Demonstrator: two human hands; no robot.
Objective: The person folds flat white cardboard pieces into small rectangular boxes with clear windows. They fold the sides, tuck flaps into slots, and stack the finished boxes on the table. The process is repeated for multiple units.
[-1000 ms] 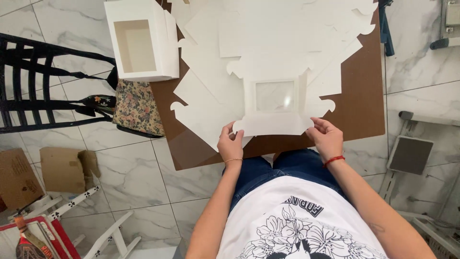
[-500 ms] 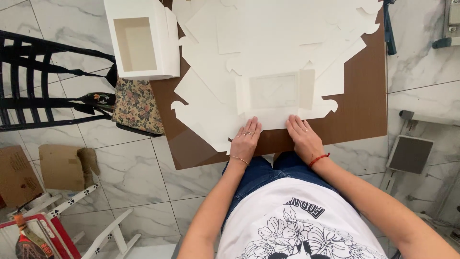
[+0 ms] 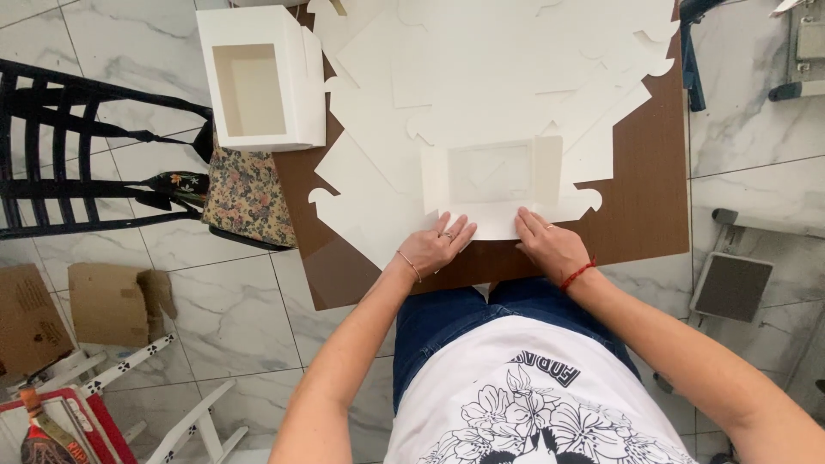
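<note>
Both hands lie flat and open, palms down, on the near edge of a white windowed box blank [image 3: 497,185] at the centre of the frame. The left hand [image 3: 436,247] presses its lower left part, the right hand [image 3: 547,247] (a red cord at its wrist) the lower right; neither grips anything. The blank rests on a heap of white cardboard cutouts [image 3: 481,77] covering the brown table [image 3: 644,198]. In the upper left stands an assembled white box [image 3: 258,77], above a floral cushion [image 3: 247,196] and a black chair [image 3: 77,155].
</note>
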